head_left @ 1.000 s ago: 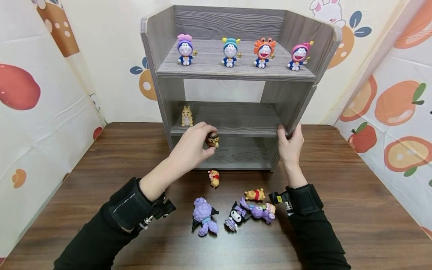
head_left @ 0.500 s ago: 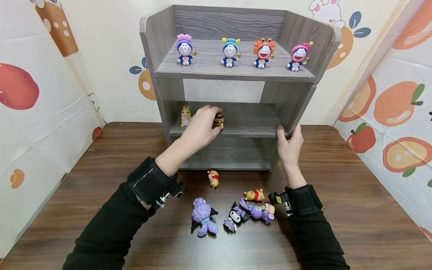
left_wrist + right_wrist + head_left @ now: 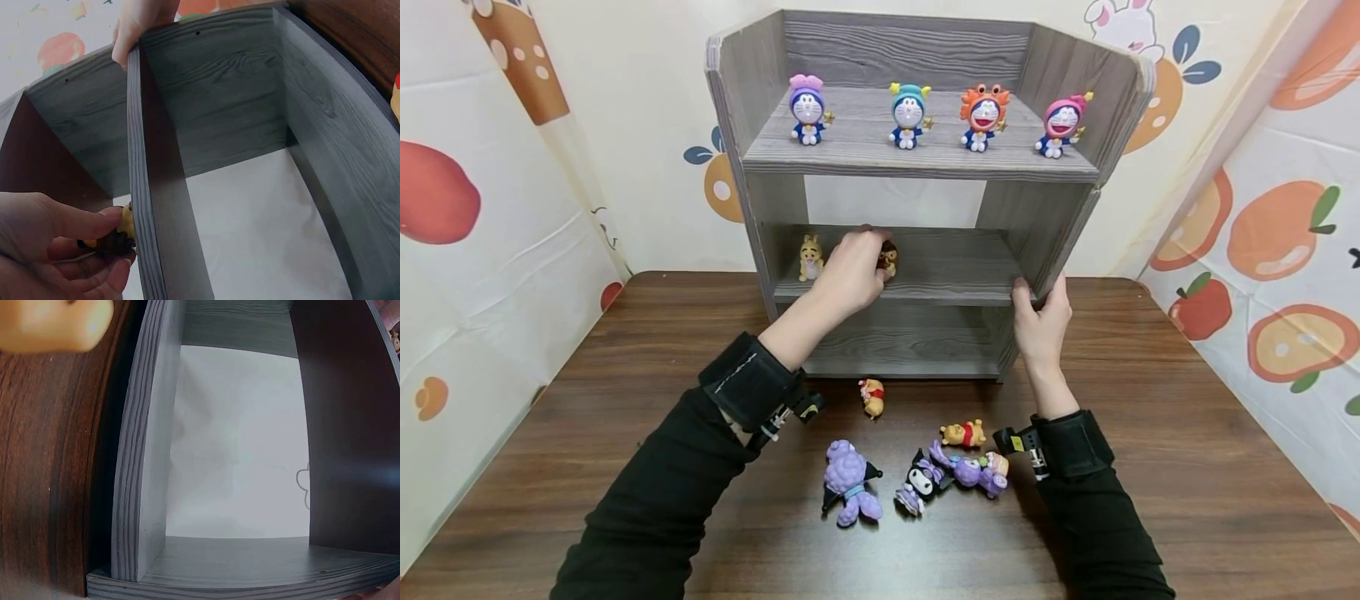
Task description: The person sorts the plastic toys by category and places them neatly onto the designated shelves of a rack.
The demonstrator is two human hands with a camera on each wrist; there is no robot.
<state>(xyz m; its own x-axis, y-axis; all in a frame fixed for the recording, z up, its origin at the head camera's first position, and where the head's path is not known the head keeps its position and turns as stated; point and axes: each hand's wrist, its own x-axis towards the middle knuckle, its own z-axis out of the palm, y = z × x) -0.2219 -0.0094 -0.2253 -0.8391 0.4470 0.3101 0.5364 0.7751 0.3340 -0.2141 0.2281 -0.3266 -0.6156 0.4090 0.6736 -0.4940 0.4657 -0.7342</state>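
Note:
My left hand [image 3: 853, 271] pinches a small brown and yellow owl figurine [image 3: 887, 261] at the middle level of the grey wooden shelf [image 3: 955, 258]. In the left wrist view, thumb and fingertips are round the figurine [image 3: 117, 239], its base end close to or touching the shelf board; which of the two cannot be told. A cream rabbit figurine [image 3: 811, 258] stands left of that hand on the same board. My right hand [image 3: 1042, 325] grips the shelf's right side panel, thumb in front and fingers mostly hidden behind.
Several blue figurines [image 3: 907, 117] in coloured hats stand on the top board. On the brown table [image 3: 700, 317] lie two red-shirted yellow bear figurines [image 3: 872, 398], a purple furry figurine [image 3: 847, 479], a black-hooded figurine [image 3: 920, 483] and a purple one [image 3: 970, 472].
My left hand has risen with the owl figurine from in front of the lower compartment to the middle board, right of the rabbit. The right hand keeps its grip on the side panel.

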